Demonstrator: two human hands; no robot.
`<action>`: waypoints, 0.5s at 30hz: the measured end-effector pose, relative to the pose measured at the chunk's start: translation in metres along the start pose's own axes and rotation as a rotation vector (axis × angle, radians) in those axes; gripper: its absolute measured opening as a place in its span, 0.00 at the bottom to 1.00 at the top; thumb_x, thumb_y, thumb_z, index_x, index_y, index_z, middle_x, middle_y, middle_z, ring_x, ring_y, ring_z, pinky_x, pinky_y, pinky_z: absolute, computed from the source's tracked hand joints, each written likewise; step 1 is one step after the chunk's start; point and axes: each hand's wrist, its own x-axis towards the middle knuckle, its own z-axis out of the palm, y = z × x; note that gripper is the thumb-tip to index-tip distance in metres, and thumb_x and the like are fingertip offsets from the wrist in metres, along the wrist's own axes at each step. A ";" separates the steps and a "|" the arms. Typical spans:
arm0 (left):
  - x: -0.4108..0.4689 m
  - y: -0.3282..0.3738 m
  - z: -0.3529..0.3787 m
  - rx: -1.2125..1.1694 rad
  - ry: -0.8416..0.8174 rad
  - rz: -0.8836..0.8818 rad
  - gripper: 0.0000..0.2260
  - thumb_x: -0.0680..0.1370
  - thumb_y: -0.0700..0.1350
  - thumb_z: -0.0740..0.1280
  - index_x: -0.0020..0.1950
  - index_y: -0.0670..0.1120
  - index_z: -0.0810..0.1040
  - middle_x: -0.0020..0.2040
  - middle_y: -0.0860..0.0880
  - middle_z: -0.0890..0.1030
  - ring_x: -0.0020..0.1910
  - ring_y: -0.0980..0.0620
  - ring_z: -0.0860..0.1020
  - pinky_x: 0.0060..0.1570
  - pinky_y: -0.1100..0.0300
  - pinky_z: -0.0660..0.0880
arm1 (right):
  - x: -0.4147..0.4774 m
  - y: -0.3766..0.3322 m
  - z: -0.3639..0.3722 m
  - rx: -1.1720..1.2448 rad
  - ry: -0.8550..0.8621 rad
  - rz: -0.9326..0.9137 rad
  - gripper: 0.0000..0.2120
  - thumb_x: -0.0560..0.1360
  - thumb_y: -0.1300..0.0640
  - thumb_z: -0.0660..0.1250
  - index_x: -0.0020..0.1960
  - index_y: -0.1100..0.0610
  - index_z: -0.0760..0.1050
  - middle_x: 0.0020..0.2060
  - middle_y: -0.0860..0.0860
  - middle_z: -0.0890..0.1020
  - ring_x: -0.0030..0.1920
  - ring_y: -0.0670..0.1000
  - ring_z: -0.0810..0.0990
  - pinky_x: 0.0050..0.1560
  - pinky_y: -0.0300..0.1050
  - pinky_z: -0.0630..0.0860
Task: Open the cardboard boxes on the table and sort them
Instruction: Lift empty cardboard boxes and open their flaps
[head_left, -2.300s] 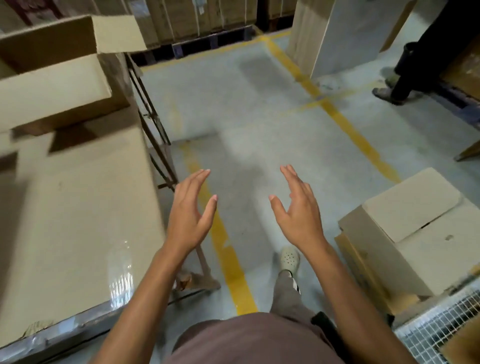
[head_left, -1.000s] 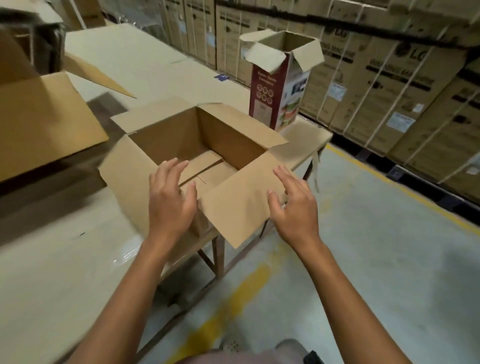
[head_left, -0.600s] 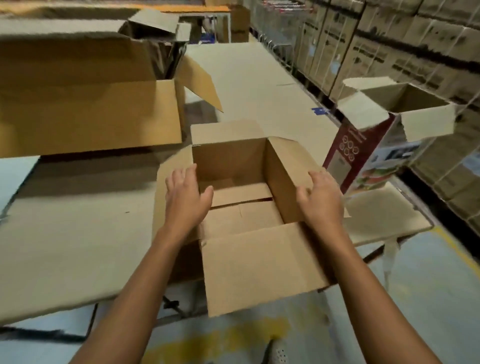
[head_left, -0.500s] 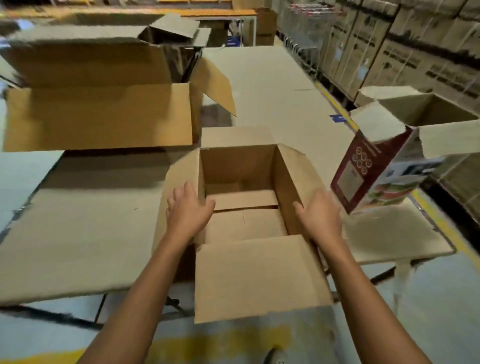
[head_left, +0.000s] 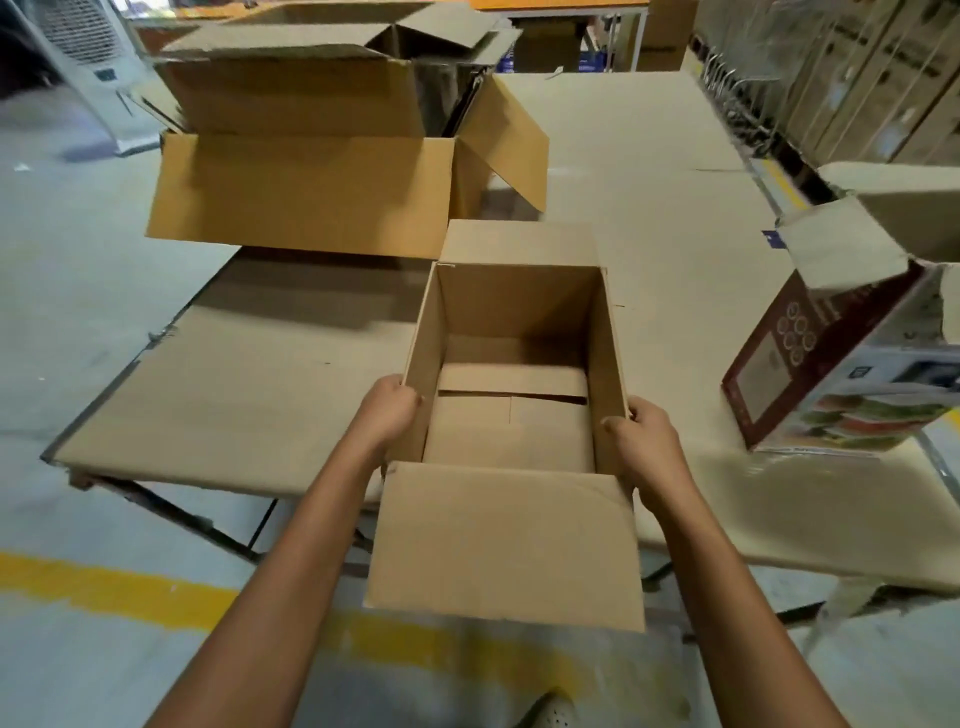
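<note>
An open brown cardboard box (head_left: 517, 312) stands at the near edge of the cardboard-covered table (head_left: 249, 395), its front flap hanging down toward me. My left hand (head_left: 387, 410) grips the box's left wall at the rim, thumb inside. My right hand (head_left: 644, 441) grips the right wall the same way. The inside holds only its folded bottom flaps. A larger open brown box (head_left: 306, 187) sits behind and to the left. A maroon printed box (head_left: 831, 364) with its top flaps open stands at the right.
Stacked cartons (head_left: 883, 78) line the far right. A white cooler (head_left: 88, 57) stands at the far left. A yellow floor line (head_left: 114, 587) runs below the table edge, and my shoe (head_left: 550, 712) shows at the bottom.
I turned from the floor toward the table. Both hands went from held open in the air to touching the box flaps, then closed on the box's two side walls.
</note>
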 end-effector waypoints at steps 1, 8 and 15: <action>-0.008 -0.006 -0.001 0.002 0.027 0.009 0.09 0.76 0.40 0.60 0.50 0.45 0.79 0.47 0.45 0.82 0.46 0.43 0.80 0.43 0.54 0.73 | -0.006 -0.002 0.000 0.005 -0.006 -0.024 0.08 0.75 0.63 0.62 0.46 0.53 0.78 0.40 0.53 0.82 0.44 0.58 0.80 0.39 0.48 0.72; -0.080 -0.070 -0.009 -0.108 0.289 0.171 0.11 0.78 0.38 0.64 0.56 0.51 0.79 0.46 0.52 0.81 0.47 0.48 0.78 0.46 0.57 0.74 | -0.072 0.000 0.014 -0.089 -0.095 -0.105 0.24 0.76 0.61 0.66 0.72 0.53 0.69 0.61 0.51 0.79 0.56 0.54 0.78 0.49 0.44 0.72; -0.171 -0.163 -0.070 -0.443 0.383 0.056 0.16 0.77 0.31 0.64 0.54 0.51 0.81 0.39 0.59 0.82 0.40 0.55 0.79 0.39 0.60 0.74 | -0.189 -0.003 0.089 -0.172 -0.167 -0.126 0.33 0.74 0.58 0.66 0.77 0.53 0.62 0.68 0.56 0.76 0.64 0.60 0.77 0.64 0.53 0.74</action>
